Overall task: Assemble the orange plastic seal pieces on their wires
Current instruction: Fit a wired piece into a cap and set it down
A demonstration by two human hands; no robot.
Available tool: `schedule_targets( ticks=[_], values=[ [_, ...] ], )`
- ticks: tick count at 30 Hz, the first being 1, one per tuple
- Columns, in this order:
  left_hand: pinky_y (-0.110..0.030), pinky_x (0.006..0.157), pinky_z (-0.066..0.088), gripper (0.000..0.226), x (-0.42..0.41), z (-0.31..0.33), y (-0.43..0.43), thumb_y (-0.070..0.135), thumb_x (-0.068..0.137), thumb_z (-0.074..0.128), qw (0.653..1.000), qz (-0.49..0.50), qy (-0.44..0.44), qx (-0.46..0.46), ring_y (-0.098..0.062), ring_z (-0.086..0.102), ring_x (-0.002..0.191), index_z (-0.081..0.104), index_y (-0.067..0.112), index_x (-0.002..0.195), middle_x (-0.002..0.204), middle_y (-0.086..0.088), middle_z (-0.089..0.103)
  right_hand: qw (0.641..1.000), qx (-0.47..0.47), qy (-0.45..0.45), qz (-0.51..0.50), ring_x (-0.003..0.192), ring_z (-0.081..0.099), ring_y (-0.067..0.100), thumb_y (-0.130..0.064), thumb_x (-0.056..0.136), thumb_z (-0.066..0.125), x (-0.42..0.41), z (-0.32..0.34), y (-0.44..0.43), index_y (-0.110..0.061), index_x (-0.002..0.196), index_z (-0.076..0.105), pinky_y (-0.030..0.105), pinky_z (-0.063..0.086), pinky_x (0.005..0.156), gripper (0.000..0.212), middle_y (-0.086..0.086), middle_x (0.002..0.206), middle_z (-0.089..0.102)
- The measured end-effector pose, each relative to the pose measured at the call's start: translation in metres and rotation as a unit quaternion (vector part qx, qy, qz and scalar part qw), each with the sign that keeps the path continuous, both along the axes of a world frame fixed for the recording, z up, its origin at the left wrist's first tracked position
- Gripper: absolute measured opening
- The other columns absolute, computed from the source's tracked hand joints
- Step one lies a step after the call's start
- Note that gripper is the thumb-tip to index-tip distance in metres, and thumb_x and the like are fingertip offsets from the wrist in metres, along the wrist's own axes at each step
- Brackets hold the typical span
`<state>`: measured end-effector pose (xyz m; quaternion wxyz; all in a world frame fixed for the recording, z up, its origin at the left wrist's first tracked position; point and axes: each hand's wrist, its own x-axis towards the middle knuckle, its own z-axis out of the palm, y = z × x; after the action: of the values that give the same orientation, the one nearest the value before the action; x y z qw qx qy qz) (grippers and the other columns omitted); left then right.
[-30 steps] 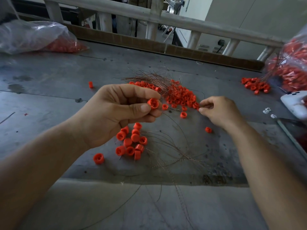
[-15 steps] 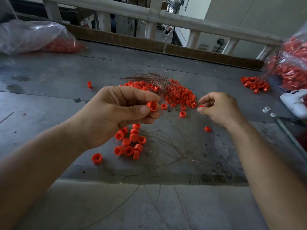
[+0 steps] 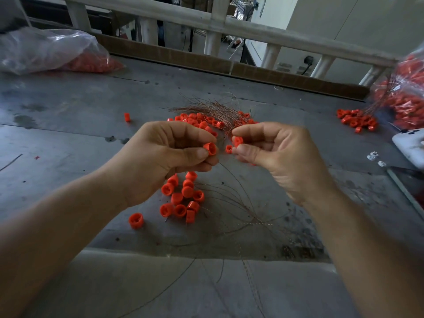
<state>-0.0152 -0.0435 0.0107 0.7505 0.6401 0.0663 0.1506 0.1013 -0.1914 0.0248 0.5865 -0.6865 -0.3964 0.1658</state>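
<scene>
Caps first: we held one orange seal cap (image 3: 210, 148) pinched between the thumb and fingers of our left hand (image 3: 165, 157), raised above the counter (image 3: 68, 115) at the middle of the view. Our right hand (image 3: 275, 154) gripped a smaller orange insert (image 3: 237, 141) between thumb and forefinger, just beside the cap but apart from it. A second small orange piece (image 3: 228, 149) showed between the two. We could not tell whether the right hand held that one too.

We judged these pieces light, stiff and smooth, and small enough to slip out of a careless pinch. The cap seemed best taken by its round wall, which would leave the mouth free. It was a short cylinder, its axis lay roughly level, and its open mouth faced right toward the insert.

A thin wire (image 3: 231, 177) ran from under our left fingers and curved down toward the counter. It looked springy and apt to flick, so we thought a hold close to its end wise.

Below the hands lay a cluster of wired caps (image 3: 183, 198), with one stray cap (image 3: 136, 220) to its left. Beyond the hands sat a pile of loose pieces (image 3: 197, 119) under a sheaf of wires (image 3: 206, 106). A small heap (image 3: 355, 120) lay far right. Clear bags of orange parts stood at the left (image 3: 46, 51) and right (image 3: 408, 92) edges, and a white device (image 3: 410, 145) rested near the right one.
</scene>
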Motion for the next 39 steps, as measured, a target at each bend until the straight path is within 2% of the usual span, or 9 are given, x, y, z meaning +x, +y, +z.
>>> schedule_targets(
  ticks=[5,9,13,19,25,34,39],
  values=[
    [-0.018,0.059,0.054,0.02,0.0,-0.001,-0.002,0.005,0.058,0.062,1.0,0.006,0.004,0.005,-0.016,0.07,0.068,0.075,0.012,0.072,0.071,-0.007,0.072,0.999,0.015,-0.024,0.029,0.073,0.066,0.005,-0.018,0.058,0.07,-0.013,-0.001,0.003,-0.02,0.082,0.066,0.018,0.053,0.069,0.024,-0.009,0.072,0.069],
    [-0.017,0.059,0.053,0.022,0.001,-0.001,-0.003,0.009,0.056,0.063,1.0,-0.001,0.01,0.018,-0.014,0.069,0.065,0.076,0.017,0.071,0.068,-0.006,0.071,0.998,0.032,-0.045,0.039,0.068,0.066,0.004,-0.015,0.061,0.071,-0.016,-0.004,0.005,-0.019,0.079,0.067,0.013,0.05,0.064,0.019,-0.01,0.07,0.069],
    [-0.015,0.057,0.053,0.022,0.001,-0.001,-0.003,0.009,0.055,0.063,1.0,0.0,0.016,0.012,-0.012,0.069,0.061,0.076,0.019,0.07,0.068,-0.004,0.072,0.996,0.025,-0.084,0.023,0.072,0.067,0.007,-0.006,0.066,0.074,-0.018,-0.007,0.007,-0.016,0.084,0.067,0.015,0.052,0.067,0.023,-0.005,0.08,0.069],
    [-0.015,0.057,0.053,0.022,0.001,-0.001,-0.004,0.009,0.054,0.064,1.0,0.003,0.02,0.014,-0.013,0.069,0.062,0.075,0.013,0.072,0.069,-0.006,0.072,0.991,0.028,-0.126,0.023,0.073,0.067,0.007,-0.003,0.067,0.074,-0.021,-0.009,0.008,-0.019,0.082,0.066,0.015,0.051,0.069,0.024,-0.008,0.08,0.067],
    [-0.015,0.058,0.053,0.024,0.001,-0.001,-0.002,0.012,0.053,0.065,0.999,0.014,0.024,0.032,-0.013,0.069,0.063,0.074,0.014,0.075,0.071,-0.007,0.072,0.991,0.017,-0.132,0.01,0.074,0.067,0.006,-0.01,0.069,0.073,-0.021,-0.01,0.009,-0.023,0.085,0.066,0.017,0.053,0.069,0.021,-0.01,0.082,0.067],
    [-0.014,0.06,0.052,0.029,0.001,-0.003,-0.005,0.017,0.054,0.066,0.995,0.024,0.004,0.095,-0.012,0.069,0.065,0.073,0.02,0.082,0.072,-0.005,0.073,0.986,0.023,-0.163,-0.012,0.07,0.067,0.004,-0.009,0.069,0.074,-0.021,-0.014,0.009,-0.017,0.086,0.068,0.015,0.053,0.066,0.02,-0.014,0.077,0.065],
    [-0.015,0.059,0.053,0.028,0.0,-0.002,-0.007,0.018,0.053,0.067,0.997,0.015,0.008,0.076,-0.013,0.07,0.065,0.075,0.02,0.08,0.071,-0.005,0.073,0.977,0.047,-0.208,-0.021,0.074,0.065,0.0,-0.012,0.07,0.072,-0.022,-0.015,0.008,-0.018,0.094,0.064,0.011,0.051,0.066,0.026,-0.017,0.077,0.062]
  ],
)
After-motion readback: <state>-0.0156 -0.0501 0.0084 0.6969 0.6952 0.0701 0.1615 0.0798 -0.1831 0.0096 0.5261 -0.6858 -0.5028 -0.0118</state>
